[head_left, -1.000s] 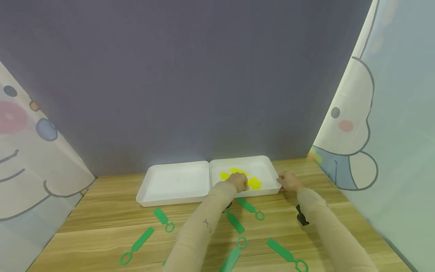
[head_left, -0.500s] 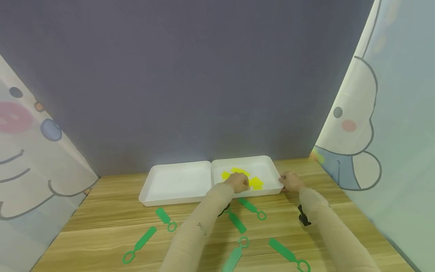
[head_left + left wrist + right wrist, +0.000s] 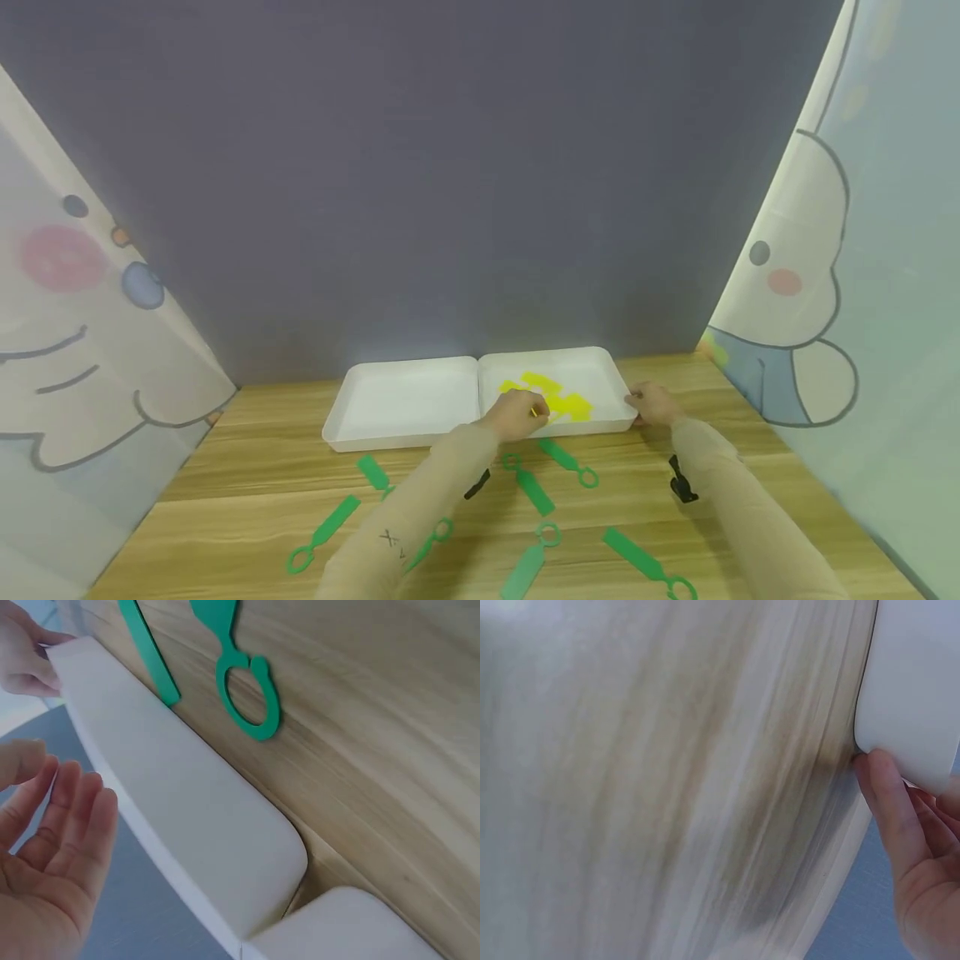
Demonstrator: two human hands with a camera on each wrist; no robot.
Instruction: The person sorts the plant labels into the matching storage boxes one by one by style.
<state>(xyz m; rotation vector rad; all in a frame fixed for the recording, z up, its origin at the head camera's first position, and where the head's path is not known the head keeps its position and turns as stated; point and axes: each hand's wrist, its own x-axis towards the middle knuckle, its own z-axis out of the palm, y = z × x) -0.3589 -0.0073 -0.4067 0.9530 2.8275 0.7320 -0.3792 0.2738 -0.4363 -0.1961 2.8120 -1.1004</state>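
Two shallow white trays stand side by side at the back of the table. In the head view the right tray holds several flat yellow pieces; nothing shows in the left tray. My left hand is over the right tray's near edge, fingers loosely bent. A spot of yellow shows between thumb and fingers in the head view, but the left wrist view shows no piece in the hand. My right hand pinches the right tray's right near corner; its fingers lie against the outer wall.
Several green ring-ended tags lie on the wooden table, among them one tag at the right, one at the left and one close to the right tray. A dark grey panel rises behind the trays.
My left hand has drawn back slightly toward the tray's near edge and its fingers have loosened, uncovering more yellow. The right hand keeps hold of the corner. The head view has shifted slightly.
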